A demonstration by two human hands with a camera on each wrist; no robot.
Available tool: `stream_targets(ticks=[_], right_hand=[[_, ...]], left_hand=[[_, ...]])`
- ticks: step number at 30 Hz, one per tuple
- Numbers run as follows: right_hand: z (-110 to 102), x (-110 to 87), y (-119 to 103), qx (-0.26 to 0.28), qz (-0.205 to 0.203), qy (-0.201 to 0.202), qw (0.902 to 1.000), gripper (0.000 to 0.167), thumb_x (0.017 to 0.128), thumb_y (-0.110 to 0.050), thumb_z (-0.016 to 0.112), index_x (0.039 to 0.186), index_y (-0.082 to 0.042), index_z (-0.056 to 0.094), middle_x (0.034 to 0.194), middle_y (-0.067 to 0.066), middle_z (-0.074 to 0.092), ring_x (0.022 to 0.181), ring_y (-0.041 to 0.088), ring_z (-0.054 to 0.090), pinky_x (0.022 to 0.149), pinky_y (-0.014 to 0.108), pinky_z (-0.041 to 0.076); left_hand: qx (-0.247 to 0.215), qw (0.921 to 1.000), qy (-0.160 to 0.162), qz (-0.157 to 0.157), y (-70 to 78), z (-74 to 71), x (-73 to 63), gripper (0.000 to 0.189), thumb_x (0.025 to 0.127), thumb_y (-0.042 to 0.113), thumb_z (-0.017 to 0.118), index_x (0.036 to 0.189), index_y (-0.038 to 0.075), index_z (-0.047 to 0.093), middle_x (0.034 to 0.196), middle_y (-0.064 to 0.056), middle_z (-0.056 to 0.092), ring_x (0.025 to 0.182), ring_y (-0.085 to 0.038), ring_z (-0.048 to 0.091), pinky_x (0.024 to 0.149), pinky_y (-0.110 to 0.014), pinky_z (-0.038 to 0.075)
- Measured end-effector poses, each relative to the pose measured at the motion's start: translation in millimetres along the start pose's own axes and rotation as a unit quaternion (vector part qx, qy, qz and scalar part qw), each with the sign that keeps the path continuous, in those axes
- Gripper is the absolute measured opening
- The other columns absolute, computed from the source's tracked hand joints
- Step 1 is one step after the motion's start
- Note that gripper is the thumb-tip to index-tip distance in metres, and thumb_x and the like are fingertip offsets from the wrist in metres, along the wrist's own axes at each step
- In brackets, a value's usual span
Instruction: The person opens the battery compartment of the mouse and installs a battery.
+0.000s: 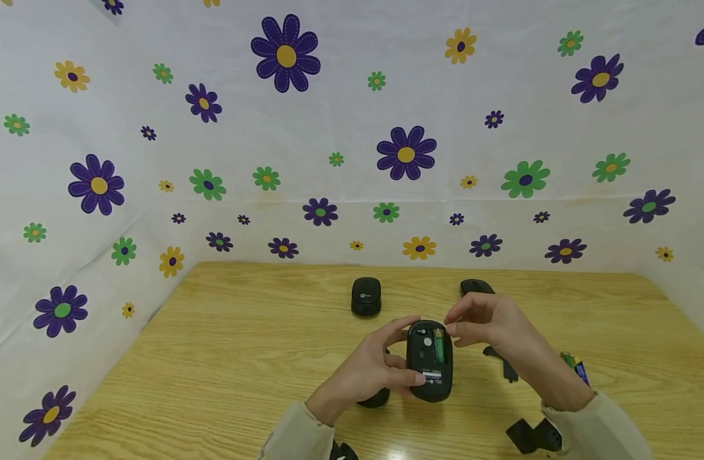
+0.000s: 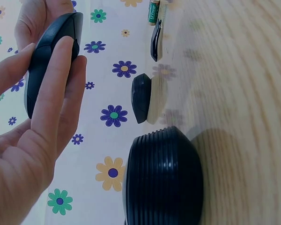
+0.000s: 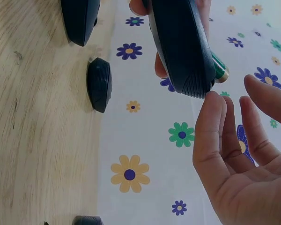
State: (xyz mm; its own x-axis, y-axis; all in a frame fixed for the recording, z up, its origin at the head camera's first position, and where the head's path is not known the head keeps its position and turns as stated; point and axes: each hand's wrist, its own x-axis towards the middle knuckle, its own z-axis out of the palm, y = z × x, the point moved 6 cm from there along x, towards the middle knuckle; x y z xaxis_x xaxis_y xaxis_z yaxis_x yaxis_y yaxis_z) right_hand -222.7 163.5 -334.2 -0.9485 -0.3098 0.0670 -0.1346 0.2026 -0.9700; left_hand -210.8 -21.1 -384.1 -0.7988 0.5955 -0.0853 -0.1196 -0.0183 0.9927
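Note:
My left hand [image 1: 366,370] grips a black computer mouse [image 1: 428,355] with its underside facing me, thumb on the label and fingers round the back. A green battery [image 1: 439,346] sits in the mouse's uncovered battery slot. In the right wrist view the battery's end [image 3: 220,69] sticks out past the mouse's edge, tilted up from the slot. Beside that end is my right hand [image 1: 496,326], its fingers loosely bent and holding nothing. One of its fingertips is right at the ribbed end of the mouse.
Other black mice stand on the wooden table: one at the back [image 1: 366,295], one behind my right hand [image 1: 476,286], one under my left hand [image 1: 375,400]. A black cover piece [image 1: 508,370], loose batteries [image 1: 582,372] and dark pieces [image 1: 524,437] lie at the right.

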Motion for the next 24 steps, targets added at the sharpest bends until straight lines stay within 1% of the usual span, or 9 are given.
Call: stream_targets(ticks=[3,6,12,15,20,24], right_hand=[[-1,-0.6,2,0.001,-0.002,0.001,1.0000,0.019,0.093,0.000,0.068,0.105,0.014,0.062,0.096,0.010,0.066,0.086,0.018,0.067,0.075,0.037,0.062],[-2,-1.3,4,0.000,0.005,0.007,1.0000,0.019,0.093,-0.002,0.069,0.105,0.013,0.063,0.096,0.010,0.066,0.085,0.018,0.066,0.074,0.037,0.062],[-3,-3.1,11,-0.003,0.034,0.017,0.9993,0.021,0.094,-0.003,0.069,0.109,0.011,0.061,0.097,0.009,0.066,0.087,0.018,0.066,0.074,0.035,0.062],[-2,-4.3,14,-0.003,0.045,0.017,0.9989,0.023,0.095,-0.003,0.068,0.111,0.010,0.061,0.098,0.009,0.066,0.089,0.021,0.065,0.075,0.035,0.062],[2,-5.9,20,0.008,0.065,0.005,0.9979,0.028,0.099,-0.008,0.064,0.118,0.011,0.057,0.102,0.011,0.064,0.088,0.024,0.065,0.074,0.039,0.063],[7,-7.3,24,0.033,0.071,-0.024,0.9966,0.034,0.104,-0.013,0.057,0.124,0.014,0.053,0.108,0.014,0.063,0.087,0.025,0.068,0.072,0.045,0.064]], left_hand=[[-0.001,1.0000,-0.001,0.000,0.1,0.4,-0.2,0.081,0.084,-0.011,0.071,0.154,0.019,0.043,0.145,-0.013,0.049,0.093,-0.028,0.072,0.071,-0.045,0.064],[-0.001,1.0000,0.002,-0.002,0.1,0.6,0.0,0.082,0.084,-0.011,0.071,0.154,0.019,0.043,0.146,-0.013,0.048,0.093,-0.028,0.072,0.071,-0.045,0.064],[0.000,1.0000,0.007,-0.006,0.2,0.8,0.4,0.081,0.084,-0.011,0.072,0.154,0.020,0.044,0.146,-0.013,0.048,0.093,-0.027,0.072,0.071,-0.044,0.064],[-0.001,1.0000,0.007,-0.006,0.4,0.9,0.1,0.081,0.084,-0.011,0.072,0.154,0.020,0.044,0.146,-0.012,0.048,0.093,-0.027,0.072,0.071,-0.044,0.064],[-0.007,1.0000,0.005,-0.003,1.1,1.5,-0.1,0.081,0.084,-0.011,0.071,0.154,0.019,0.044,0.145,-0.012,0.048,0.093,-0.027,0.071,0.072,-0.045,0.063],[-0.007,1.0000,0.005,0.001,1.5,2.0,0.2,0.081,0.084,-0.011,0.071,0.154,0.018,0.043,0.144,-0.012,0.049,0.093,-0.027,0.071,0.072,-0.046,0.063]])
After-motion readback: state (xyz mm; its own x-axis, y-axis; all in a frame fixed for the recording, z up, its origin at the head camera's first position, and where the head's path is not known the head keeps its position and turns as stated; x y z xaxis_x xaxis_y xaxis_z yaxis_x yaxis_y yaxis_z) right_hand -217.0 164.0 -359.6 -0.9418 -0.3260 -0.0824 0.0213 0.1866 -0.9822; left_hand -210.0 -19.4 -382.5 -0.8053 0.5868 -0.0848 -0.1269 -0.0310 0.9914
